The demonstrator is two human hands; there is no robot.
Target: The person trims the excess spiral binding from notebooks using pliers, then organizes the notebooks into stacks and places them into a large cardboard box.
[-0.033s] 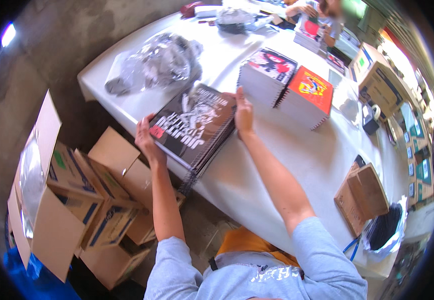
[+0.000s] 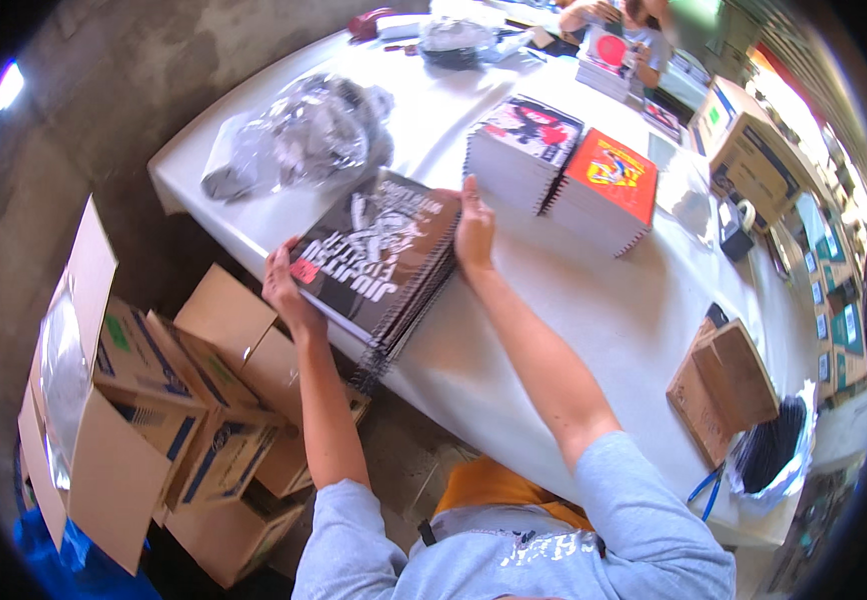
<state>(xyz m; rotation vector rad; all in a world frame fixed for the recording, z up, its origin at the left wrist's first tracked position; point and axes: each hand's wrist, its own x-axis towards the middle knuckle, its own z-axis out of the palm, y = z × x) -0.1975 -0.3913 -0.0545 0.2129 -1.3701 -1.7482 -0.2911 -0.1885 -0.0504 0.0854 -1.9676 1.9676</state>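
Between my two hands is a stack of spiral notebooks [image 2: 374,250] with a dark brown and black cover printed in white. Black coil binding runs down its near right side, and the stack lies at the table's left edge. My left hand [image 2: 292,292] is closed on the stack's left edge. At the opposite edge, my right hand [image 2: 474,232] grips the upper right corner. Just beyond my right hand stand two thick piles of spiral notebooks: one with a white, black and red cover [image 2: 526,150], the other with an orange-red cover [image 2: 609,190].
Crumpled clear plastic [image 2: 304,135] lies on the white table [image 2: 554,330] beyond my stack. Open cardboard boxes [image 2: 119,450] crowd the floor at left. At right are a brown cardboard piece [image 2: 724,385] and a bag of black coils [image 2: 769,450]. Another person [image 2: 644,40] handles notebooks across the table.
My hands keep their hold on the stack, and the whole view has shifted slightly. Across the table, the notebook with a red disc now shows its cover more fully.
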